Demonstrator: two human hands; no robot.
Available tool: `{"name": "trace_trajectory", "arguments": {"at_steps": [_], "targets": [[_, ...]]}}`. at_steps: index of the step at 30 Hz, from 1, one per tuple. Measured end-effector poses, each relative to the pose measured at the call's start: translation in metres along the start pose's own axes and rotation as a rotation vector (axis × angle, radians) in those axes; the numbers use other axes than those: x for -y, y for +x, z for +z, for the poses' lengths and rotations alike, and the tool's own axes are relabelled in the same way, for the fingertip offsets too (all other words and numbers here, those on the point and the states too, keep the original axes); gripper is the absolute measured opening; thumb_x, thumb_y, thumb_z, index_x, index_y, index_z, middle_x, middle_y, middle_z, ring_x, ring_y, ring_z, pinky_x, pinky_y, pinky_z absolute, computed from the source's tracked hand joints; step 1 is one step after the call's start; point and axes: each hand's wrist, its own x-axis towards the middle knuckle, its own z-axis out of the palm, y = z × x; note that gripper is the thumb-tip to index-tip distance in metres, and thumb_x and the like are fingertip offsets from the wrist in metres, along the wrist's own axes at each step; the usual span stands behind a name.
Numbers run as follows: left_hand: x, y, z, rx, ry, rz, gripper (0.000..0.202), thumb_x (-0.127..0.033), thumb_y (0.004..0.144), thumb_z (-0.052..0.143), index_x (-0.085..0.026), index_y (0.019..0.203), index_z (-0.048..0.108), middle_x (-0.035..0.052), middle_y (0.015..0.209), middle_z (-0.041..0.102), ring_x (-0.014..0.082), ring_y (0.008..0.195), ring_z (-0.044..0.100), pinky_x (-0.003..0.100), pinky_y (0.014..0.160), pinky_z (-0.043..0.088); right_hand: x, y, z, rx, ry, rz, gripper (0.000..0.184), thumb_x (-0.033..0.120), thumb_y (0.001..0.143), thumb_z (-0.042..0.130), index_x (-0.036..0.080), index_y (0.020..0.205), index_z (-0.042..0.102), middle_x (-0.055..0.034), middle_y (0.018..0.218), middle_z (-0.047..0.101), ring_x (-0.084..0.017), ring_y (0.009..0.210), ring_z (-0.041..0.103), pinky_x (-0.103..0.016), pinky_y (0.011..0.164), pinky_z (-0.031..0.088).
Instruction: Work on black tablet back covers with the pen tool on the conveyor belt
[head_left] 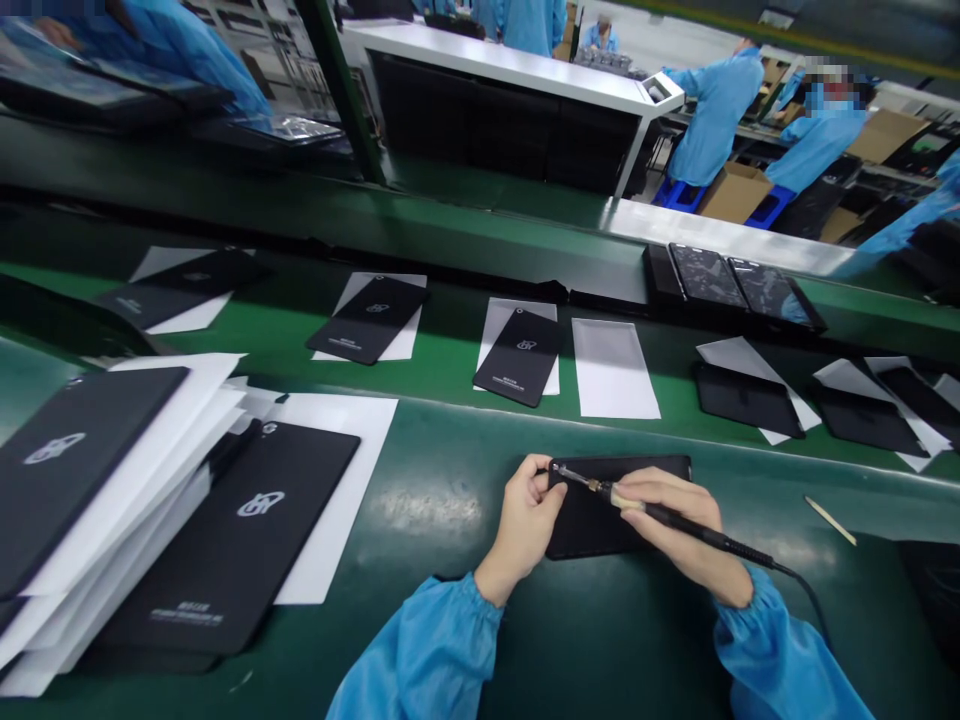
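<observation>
A black tablet back cover (600, 525) lies on the green bench in front of me, its shallow rim facing up. My left hand (525, 515) is closed at its upper left corner, with thumb and forefinger on the edge. In my right hand (679, 520) is a soldering iron (652, 510), held like a pen. The iron's metal tip reaches that same corner, close to my left fingertips. From its handle a black cord runs down to the right. Whatever small part sits under the tip is too small to make out.
Stacked black covers (247, 540) and white sheets (322, 500) stand at left. Beyond, a green conveyor belt (442, 360) carries several covers on paper. A thin pale stick (830, 520) lies right. Dark tray with film-wrapped panels (750, 285) stands behind. People in blue work farther back.
</observation>
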Motion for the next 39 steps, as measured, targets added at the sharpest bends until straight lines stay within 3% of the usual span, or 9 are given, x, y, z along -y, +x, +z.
{"name": "trace_trajectory", "arguments": {"at_steps": [5, 11, 16, 32, 39], "targets": [[0.002, 0.0, -0.001, -0.002, 0.001, 0.0, 0.022, -0.022, 0.08, 0.069, -0.019, 0.095, 0.054, 0.001, 0.079, 0.075, 0.0133, 0.066, 0.068, 0.022, 0.063, 0.05, 0.0, -0.008, 0.004, -0.031, -0.056, -0.039, 0.017, 0.018, 0.09, 0.07, 0.023, 0.105, 0.076, -0.0066, 0.098, 0.075, -0.019, 0.09, 0.073, -0.029, 0.079, 0.06], [0.003, 0.001, 0.001, -0.011, -0.022, -0.01, 0.021, -0.021, 0.079, 0.069, -0.02, 0.093, 0.054, 0.0004, 0.077, 0.074, 0.0144, 0.064, 0.069, 0.023, 0.064, 0.051, -0.004, -0.029, 0.02, -0.284, -0.13, -0.028, 0.011, 0.013, 0.089, 0.067, 0.022, 0.094, 0.071, -0.0033, 0.091, 0.076, -0.017, 0.081, 0.074, -0.026, 0.071, 0.058], [0.003, 0.0, 0.002, -0.011, -0.029, -0.018, 0.024, -0.022, 0.077, 0.07, -0.02, 0.094, 0.054, 0.0008, 0.077, 0.075, 0.0149, 0.063, 0.07, 0.023, 0.062, 0.051, -0.006, -0.032, 0.032, -0.371, -0.138, -0.042, 0.013, 0.01, 0.088, 0.067, 0.021, 0.093, 0.072, -0.0041, 0.091, 0.076, -0.018, 0.083, 0.074, -0.029, 0.073, 0.059], [0.003, 0.0, 0.001, -0.022, -0.024, -0.01, 0.027, -0.024, 0.077, 0.073, -0.02, 0.094, 0.053, 0.0015, 0.078, 0.075, 0.0145, 0.063, 0.07, 0.023, 0.061, 0.051, -0.005, -0.029, 0.038, -0.37, -0.17, -0.099, 0.017, 0.007, 0.088, 0.065, 0.02, 0.096, 0.073, -0.0048, 0.092, 0.076, -0.019, 0.082, 0.075, -0.029, 0.073, 0.061], [0.003, 0.0, 0.001, -0.013, -0.017, 0.001, 0.024, -0.023, 0.078, 0.071, -0.02, 0.093, 0.053, 0.0011, 0.078, 0.075, 0.0159, 0.066, 0.071, 0.024, 0.064, 0.052, -0.003, -0.034, 0.056, -0.409, -0.237, -0.216, 0.028, 0.004, 0.085, 0.065, 0.022, 0.106, 0.072, -0.007, 0.093, 0.076, -0.022, 0.082, 0.075, -0.035, 0.072, 0.063]]}}
